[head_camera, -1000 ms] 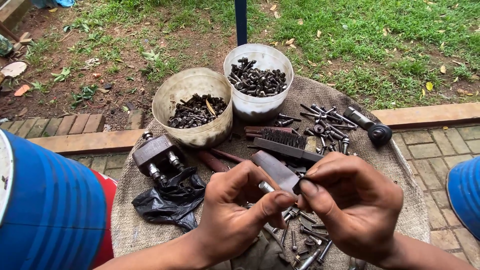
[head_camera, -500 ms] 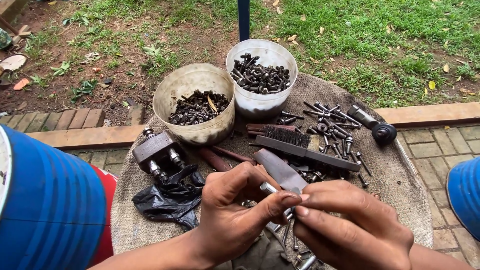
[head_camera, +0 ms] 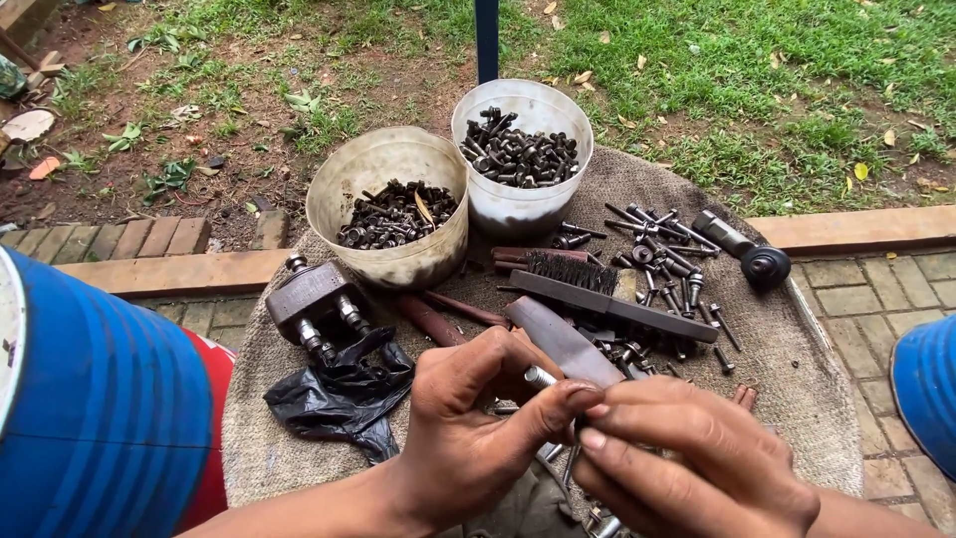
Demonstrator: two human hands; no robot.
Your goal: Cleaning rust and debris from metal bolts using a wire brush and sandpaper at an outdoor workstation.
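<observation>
Head view: at nine o'clock stands a blue drum [head_camera: 90, 399], then a black bag [head_camera: 339, 394] on the burlap mat [head_camera: 797, 399]. The left hand [head_camera: 468, 428] pinches a bolt [head_camera: 541, 378] between thumb and forefinger at six o'clock; the right hand [head_camera: 687, 463] closes its fingertips on the same bolt's lower end. It looks like a nut being worked along the thread; turning on needs a firm hold. Two tubs [head_camera: 388, 199] sit at twelve o'clock.

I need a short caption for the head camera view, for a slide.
Two bare hands, left hand and right hand, pinch a small bolt above a burlap-covered table with two tubs of hardware.
</observation>
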